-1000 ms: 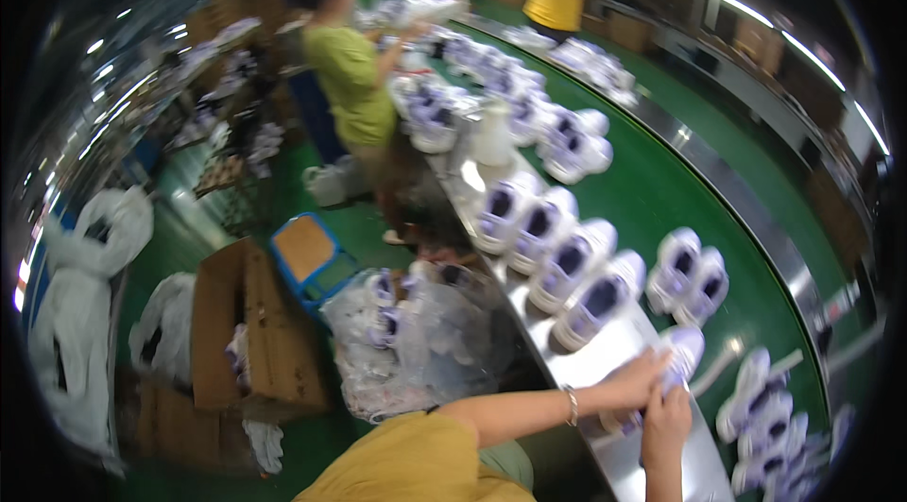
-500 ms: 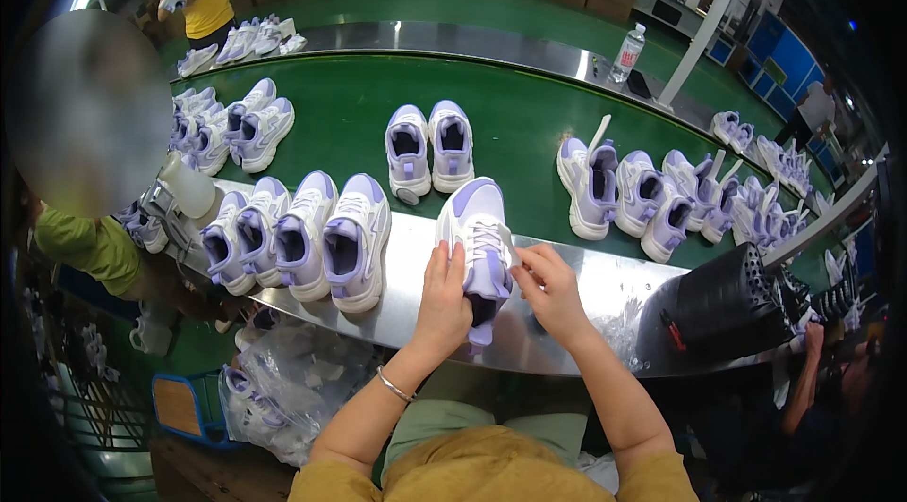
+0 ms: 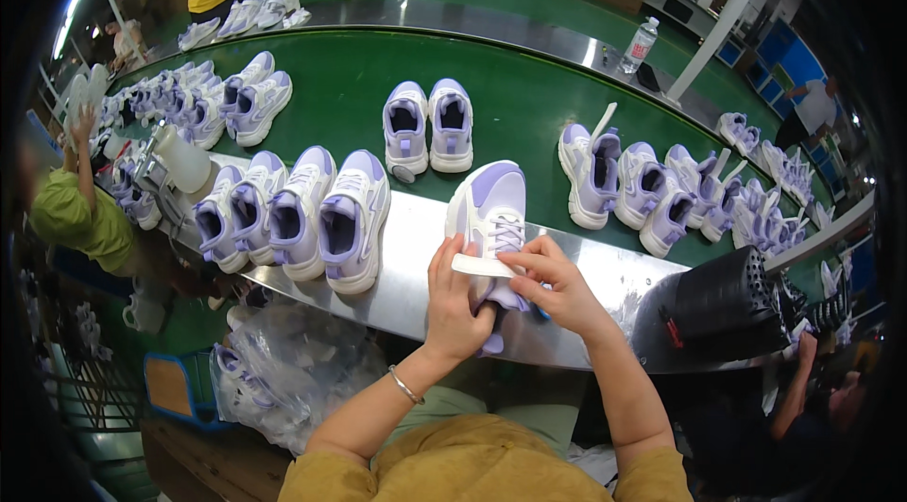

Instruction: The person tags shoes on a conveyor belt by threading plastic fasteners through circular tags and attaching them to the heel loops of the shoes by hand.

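Note:
A white and lilac sneaker (image 3: 487, 204) rests on the metal ledge in front of me, its toe pointing away. My left hand (image 3: 455, 313) is closed round its left side near the heel. Between the thumb and fingers of my right hand (image 3: 559, 289) is a flat white strip (image 3: 484, 266), which lies across the shoe just above the opening. The strip and my fingers hide part of the tongue and the lower laces. A lilac heel tab (image 3: 492, 343) shows below my left hand.
Several matching sneakers (image 3: 354, 219) line the ledge (image 3: 406, 289) at left. A pair (image 3: 451, 124) stands on the green belt (image 3: 331, 86) ahead; more shoes (image 3: 590, 181), some with white strips, are at right. A black roll (image 3: 723, 299) lies right. Co-workers (image 3: 80, 219) are nearby.
My right hand has brought the white strip from the shoe's right side to across its front, over the opening. The shoe's toe has shifted slightly right. The whole view has moved a little.

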{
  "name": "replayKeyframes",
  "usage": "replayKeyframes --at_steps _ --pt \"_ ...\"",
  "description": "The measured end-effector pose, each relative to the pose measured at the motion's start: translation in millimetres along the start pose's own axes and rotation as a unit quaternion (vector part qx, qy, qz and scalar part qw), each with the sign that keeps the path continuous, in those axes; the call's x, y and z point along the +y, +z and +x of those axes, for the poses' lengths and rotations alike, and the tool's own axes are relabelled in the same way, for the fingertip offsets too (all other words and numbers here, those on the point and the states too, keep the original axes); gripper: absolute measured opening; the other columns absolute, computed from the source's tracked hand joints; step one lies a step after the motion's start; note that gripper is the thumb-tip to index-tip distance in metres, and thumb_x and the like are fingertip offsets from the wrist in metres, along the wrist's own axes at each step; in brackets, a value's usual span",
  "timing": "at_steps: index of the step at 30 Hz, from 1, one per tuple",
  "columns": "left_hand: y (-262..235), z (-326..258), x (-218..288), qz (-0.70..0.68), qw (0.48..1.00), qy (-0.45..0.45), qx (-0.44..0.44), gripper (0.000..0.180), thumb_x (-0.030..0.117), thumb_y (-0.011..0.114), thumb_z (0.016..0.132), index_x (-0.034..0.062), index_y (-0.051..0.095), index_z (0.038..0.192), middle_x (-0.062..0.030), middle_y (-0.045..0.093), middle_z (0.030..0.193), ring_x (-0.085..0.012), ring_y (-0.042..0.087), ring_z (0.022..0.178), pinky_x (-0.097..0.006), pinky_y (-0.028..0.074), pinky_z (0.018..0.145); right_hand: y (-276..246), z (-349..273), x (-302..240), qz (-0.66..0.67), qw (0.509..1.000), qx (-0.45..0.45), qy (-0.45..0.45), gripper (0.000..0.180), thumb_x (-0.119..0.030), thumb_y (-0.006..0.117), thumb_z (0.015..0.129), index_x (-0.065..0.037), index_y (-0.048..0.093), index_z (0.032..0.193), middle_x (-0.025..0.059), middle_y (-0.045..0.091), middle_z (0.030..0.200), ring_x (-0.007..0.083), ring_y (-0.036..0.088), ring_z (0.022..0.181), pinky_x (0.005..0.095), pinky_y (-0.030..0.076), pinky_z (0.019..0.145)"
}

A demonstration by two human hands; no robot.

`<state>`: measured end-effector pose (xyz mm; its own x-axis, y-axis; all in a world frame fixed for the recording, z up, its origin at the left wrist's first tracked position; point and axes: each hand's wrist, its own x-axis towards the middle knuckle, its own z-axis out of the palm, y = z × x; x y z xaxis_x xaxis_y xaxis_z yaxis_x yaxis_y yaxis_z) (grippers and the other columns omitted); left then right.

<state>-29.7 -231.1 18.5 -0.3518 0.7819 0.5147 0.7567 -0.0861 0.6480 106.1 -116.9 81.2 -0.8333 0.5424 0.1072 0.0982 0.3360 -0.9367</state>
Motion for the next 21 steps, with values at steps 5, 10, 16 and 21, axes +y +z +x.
replayKeyframes --at_steps 5,10,16,21 --pt "12 -8 4 -0.160 0.980 -0.068 0.100 0.085 0.001 0.066 0.061 -0.0055 0.026 0.136 -0.0247 0.034 0.135 -0.0396 0.036 0.126 -0.043 0.030 0.106 -5 -1 -4 -0.026 0.999 -0.028 -0.014 0.032 -0.006 0.063 0.083 -0.008 0.064 0.115 0.0025 0.044 0.094 0.0131 0.046 0.084 0.0237 0.040 0.071" --pt "13 -8 8 -0.148 0.979 -0.039 0.134 0.078 -0.001 0.064 0.061 -0.0016 0.030 0.131 -0.0263 0.035 0.133 -0.0411 0.037 0.124 -0.045 0.032 0.105 -18 2 -14 -0.146 0.986 -0.079 -0.018 0.034 -0.004 0.064 0.080 -0.014 0.066 0.113 0.0045 0.045 0.088 0.0168 0.048 0.081 0.0264 0.041 0.069" --pt "17 -14 6 -0.120 0.979 0.019 0.161 0.054 -0.003 0.063 0.059 0.0044 0.044 0.109 -0.0237 0.040 0.124 -0.0415 0.041 0.119 -0.046 0.037 0.099 -23 3 -23 -0.239 0.963 -0.118 -0.040 0.036 -0.003 0.063 0.081 -0.018 0.066 0.113 0.0063 0.046 0.087 0.0199 0.049 0.080 0.0284 0.043 0.068" --pt "18 -17 4 -0.123 0.976 0.015 0.178 0.039 -0.003 0.064 0.059 0.0036 0.052 0.095 -0.0207 0.044 0.117 -0.0397 0.045 0.114 -0.044 0.041 0.095 -20 3 -22 -0.249 0.960 -0.102 -0.070 0.036 -0.003 0.063 0.080 -0.017 0.066 0.113 0.0069 0.046 0.086 0.0205 0.050 0.075 0.0298 0.044 0.065"
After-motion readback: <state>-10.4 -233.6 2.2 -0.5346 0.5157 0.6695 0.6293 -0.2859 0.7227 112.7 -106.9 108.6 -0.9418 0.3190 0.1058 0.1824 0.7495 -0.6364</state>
